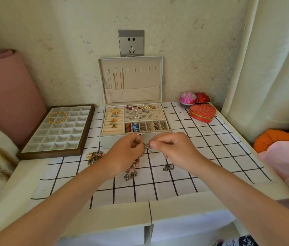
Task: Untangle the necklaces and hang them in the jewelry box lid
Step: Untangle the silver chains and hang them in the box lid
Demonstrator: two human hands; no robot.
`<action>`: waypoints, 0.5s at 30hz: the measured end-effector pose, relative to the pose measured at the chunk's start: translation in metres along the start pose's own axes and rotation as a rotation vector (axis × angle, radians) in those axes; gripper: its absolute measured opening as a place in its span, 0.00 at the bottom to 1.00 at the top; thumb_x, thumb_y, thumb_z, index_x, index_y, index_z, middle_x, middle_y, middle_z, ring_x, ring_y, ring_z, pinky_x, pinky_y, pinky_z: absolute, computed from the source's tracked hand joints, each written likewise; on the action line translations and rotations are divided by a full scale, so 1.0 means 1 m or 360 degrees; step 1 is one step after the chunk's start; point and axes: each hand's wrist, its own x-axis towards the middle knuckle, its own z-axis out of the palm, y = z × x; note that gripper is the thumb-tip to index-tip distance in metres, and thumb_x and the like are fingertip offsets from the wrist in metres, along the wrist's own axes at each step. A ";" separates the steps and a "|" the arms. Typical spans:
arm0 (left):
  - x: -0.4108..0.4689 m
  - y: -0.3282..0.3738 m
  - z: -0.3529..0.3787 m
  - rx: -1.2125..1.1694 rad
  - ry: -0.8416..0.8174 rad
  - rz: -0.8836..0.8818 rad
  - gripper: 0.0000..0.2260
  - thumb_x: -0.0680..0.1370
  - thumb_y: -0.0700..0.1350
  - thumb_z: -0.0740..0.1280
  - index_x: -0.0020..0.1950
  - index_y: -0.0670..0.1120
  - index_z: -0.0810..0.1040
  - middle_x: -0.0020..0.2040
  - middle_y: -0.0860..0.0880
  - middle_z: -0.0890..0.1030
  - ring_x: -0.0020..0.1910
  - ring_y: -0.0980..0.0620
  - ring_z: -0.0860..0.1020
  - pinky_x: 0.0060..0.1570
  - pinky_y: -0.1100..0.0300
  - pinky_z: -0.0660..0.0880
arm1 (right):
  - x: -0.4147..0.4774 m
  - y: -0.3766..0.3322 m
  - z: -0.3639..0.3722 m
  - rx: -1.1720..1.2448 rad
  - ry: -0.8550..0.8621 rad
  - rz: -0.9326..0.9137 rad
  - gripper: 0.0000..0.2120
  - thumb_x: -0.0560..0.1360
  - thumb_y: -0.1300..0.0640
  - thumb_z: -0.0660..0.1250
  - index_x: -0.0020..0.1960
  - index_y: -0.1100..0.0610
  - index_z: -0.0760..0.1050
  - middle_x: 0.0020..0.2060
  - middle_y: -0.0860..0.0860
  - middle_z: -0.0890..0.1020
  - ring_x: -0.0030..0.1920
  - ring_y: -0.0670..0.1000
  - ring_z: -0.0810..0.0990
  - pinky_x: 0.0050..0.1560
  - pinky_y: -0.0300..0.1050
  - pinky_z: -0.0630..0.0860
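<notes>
Left hand: we see it (124,153) just in front of the jewelry box (135,139), fingers curled, pinching the dark chain necklace (131,174) near its top.
Right hand: it (174,151) pinches the same chain between thumb and forefinger, just beside the left fingertips.
Dark chain necklace: held up between both hands above the checked cloth (211,148); one end bunches on the cloth under the left hand, another under the right.
Jewelry box lid: it (131,96) stands upright against the wall, and two gold necklaces (115,80) hang from hooks on its left side.
Second tangle: a heap of mixed chains (95,156) lies left of the left wrist (we cannot count the strands).
Tray: a wood-rimmed divided tray (58,139) sits left of the box, with a gold coil (57,117) lying in it.
</notes>
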 end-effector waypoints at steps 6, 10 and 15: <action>0.003 -0.003 -0.004 -0.0093 0.0081 -0.0203 0.03 0.80 0.39 0.64 0.48 0.42 0.76 0.39 0.44 0.76 0.28 0.55 0.77 0.28 0.59 0.79 | -0.001 -0.001 -0.002 0.0031 0.0123 0.0046 0.07 0.79 0.56 0.68 0.45 0.53 0.84 0.29 0.49 0.81 0.26 0.46 0.72 0.33 0.43 0.71; 0.004 0.000 -0.004 -0.0702 0.0030 -0.0393 0.06 0.81 0.38 0.61 0.53 0.40 0.77 0.41 0.44 0.75 0.33 0.51 0.75 0.42 0.50 0.83 | -0.002 -0.004 0.000 0.0123 0.0039 0.0037 0.10 0.82 0.60 0.63 0.49 0.61 0.82 0.23 0.38 0.76 0.22 0.41 0.70 0.26 0.31 0.63; 0.003 0.005 -0.015 -0.1206 -0.0206 -0.0389 0.05 0.76 0.43 0.59 0.42 0.46 0.73 0.38 0.48 0.76 0.36 0.51 0.74 0.49 0.54 0.73 | 0.000 -0.006 -0.007 0.0241 -0.0085 0.0157 0.11 0.80 0.62 0.62 0.43 0.67 0.76 0.43 0.58 0.85 0.24 0.49 0.66 0.26 0.36 0.62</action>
